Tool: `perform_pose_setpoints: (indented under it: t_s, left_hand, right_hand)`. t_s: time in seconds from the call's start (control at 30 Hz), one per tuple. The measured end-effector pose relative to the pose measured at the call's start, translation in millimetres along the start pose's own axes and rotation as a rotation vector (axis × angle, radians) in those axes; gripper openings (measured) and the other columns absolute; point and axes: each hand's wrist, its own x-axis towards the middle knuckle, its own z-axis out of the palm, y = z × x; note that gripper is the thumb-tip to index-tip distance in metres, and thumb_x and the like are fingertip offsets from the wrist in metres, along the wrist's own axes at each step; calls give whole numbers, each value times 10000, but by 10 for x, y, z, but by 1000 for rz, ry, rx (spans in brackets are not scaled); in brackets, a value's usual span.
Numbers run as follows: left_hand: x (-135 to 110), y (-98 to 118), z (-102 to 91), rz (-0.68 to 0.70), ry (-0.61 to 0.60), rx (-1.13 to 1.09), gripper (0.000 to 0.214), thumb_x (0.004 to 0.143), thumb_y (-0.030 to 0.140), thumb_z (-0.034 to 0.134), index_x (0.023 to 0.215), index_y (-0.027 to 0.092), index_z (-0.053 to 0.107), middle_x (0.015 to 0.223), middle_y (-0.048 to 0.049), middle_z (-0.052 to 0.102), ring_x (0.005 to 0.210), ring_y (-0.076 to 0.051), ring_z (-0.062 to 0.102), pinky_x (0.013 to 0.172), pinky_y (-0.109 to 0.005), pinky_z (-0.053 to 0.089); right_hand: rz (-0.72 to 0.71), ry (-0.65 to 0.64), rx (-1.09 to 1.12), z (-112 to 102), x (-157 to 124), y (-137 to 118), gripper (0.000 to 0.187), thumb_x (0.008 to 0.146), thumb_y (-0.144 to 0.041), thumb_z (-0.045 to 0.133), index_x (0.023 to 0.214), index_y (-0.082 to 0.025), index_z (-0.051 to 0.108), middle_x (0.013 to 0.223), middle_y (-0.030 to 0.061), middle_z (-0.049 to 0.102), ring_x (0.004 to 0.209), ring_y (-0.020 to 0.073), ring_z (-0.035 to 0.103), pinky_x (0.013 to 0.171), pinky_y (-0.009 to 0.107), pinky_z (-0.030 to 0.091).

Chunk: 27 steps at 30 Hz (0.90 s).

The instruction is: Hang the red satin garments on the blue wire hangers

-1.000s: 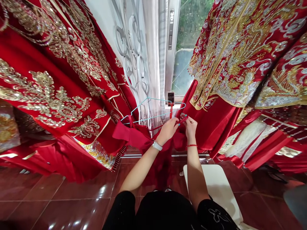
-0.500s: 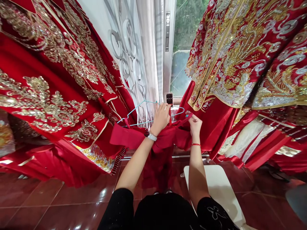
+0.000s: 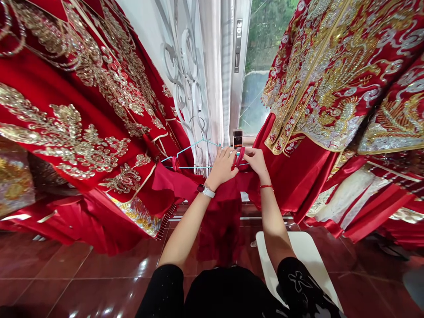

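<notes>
red strap [image 3: 242, 155] is pinched in right fingers [image 3: 251, 153], left fingers [image 3: 226, 155] bent, their grip unclear.

Red garments [image 3: 109, 119] beaded in gold are hanging on the left and embroidered red-and-gold outfits [image 3: 334, 88] on the right, suggesting a formal-wear shop or showroom. Between them, a white curtain [image 3: 213, 66] is hanging beside a tall window [image 3: 261, 62], and glossy red floor tiles [image 3: 109, 289] are reflecting spots of light.

Black top [image 3: 228, 293]; pale flower outline [image 3: 299, 280] on right sleeve [image 3: 286, 268]. White-strapped watch [image 3: 206, 191] left, red bracelet [image 3: 266, 186] right.
</notes>
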Motion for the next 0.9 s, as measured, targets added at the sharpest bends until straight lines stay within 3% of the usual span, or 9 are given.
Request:
perform_pose_setpoints:
  t_s: [0.27,0.37,0.53,0.67,0.8,0.9]
  left_hand:
    - [-56,-58,62,29,37,21,483,828,213,581,1290,109,490,1342,-189,545,1396,-364,416,1242,-618,217]
    - [-52,-52,83,7,52,44,424,800,189,585,1211,111,513,1292,-193,563,1357,-372,450,1240,-602,227]
    - [-26,25,124,-43,71,64,390,752,163,586,1136,119,533,1228,-212,591,1302,-407,487,1235,-621,214]
    - [8,91,184,-86,88,18,450,759,149,552,1202,74,517,1270,-244,573,1354,-428,453,1223,-626,228]
    - [14,153,201,-123,97,-84,691,749,120,525,1418,38,372,1466,-283,455,1473,-408,323,1223,-617,227]
    - [-164,146,109,-104,114,-179,708,810,163,520,1492,134,330,1584,-213,350,1516,-338,270,1217,-540,292]
  right_hand:
    - [-39,8,-136,198,-24,157,125,656,-275,698,750,-196,721,736,0,724,747,178,643,753,288,508]
    - [-44,-49,-224,216,-38,167,72,659,-265,632,633,-198,622,621,-33,607,632,134,527,652,253,429]
    - [-70,-37,-438,234,-87,137,206,686,-244,575,548,-223,425,541,-61,413,576,107,356,586,257,306]
    - [-77,8,-548,292,-118,122,284,689,-210,575,545,-240,332,514,-66,342,569,111,310,566,270,266]
    - [-74,32,-625,326,-147,137,207,702,-198,560,570,-240,407,519,-57,378,568,131,331,580,285,279]
    - [-115,46,-671,312,-178,162,151,731,-229,557,619,-238,457,555,-42,430,582,146,380,609,291,310]
